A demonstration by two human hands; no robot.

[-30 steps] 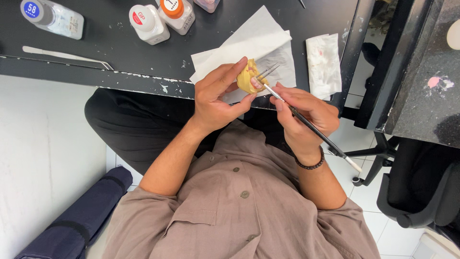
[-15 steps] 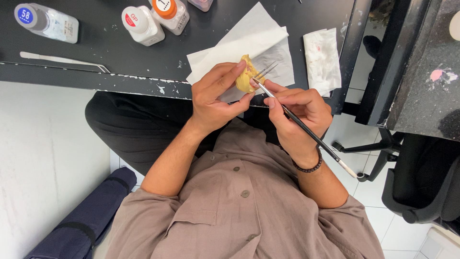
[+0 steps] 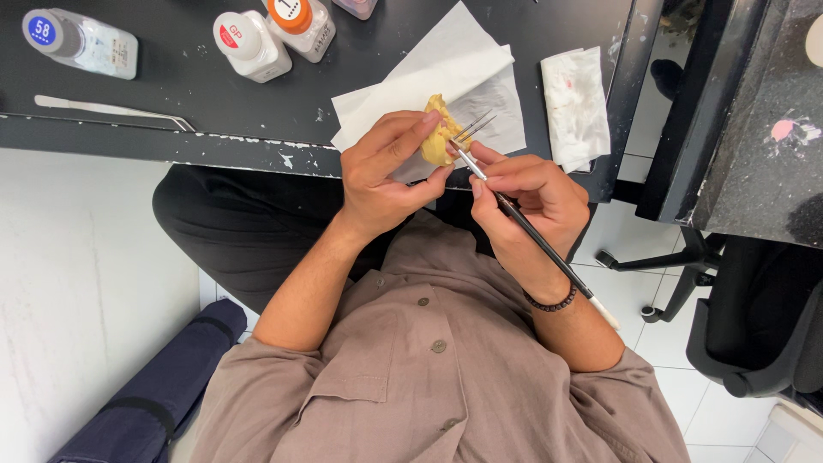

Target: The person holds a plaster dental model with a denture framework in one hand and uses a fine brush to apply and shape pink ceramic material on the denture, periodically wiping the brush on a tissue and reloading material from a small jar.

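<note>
Left hand is clamped on a small yellow model, thumb under the near side, fingers wrapped over the top. It sits just past the near edge of the black bench, above a white paper towel.

Right hand is pinched shut on a thin black-handled brush, pen-style, close to the metal ferrule. The tip meets the right face of the model. A pair of thin metal prongs shows beside the tip; cannot tell whether they belong to the model or to another tool.

Handling, my read:
- The model looks like a rigid plaster or stone cast: light, stiff, brittle at thin edges. Chips if dropped or squeezed on projections.
- Matte surface, so probably not slippery.
- Best hold is the bulky base and sides, as now, leaving the worked face free.
- The brush is light and stiff in the shaft, soft at the tip. A grip near the ferrule gives control; the long tail runs back over the wrist.

Around:
- 3 small bottles at far left of the bench.
- Metal tweezers lying left, near the bench edge.
- Stained folded tissue to the right.
- Bead bracelet on the right wrist.
</note>
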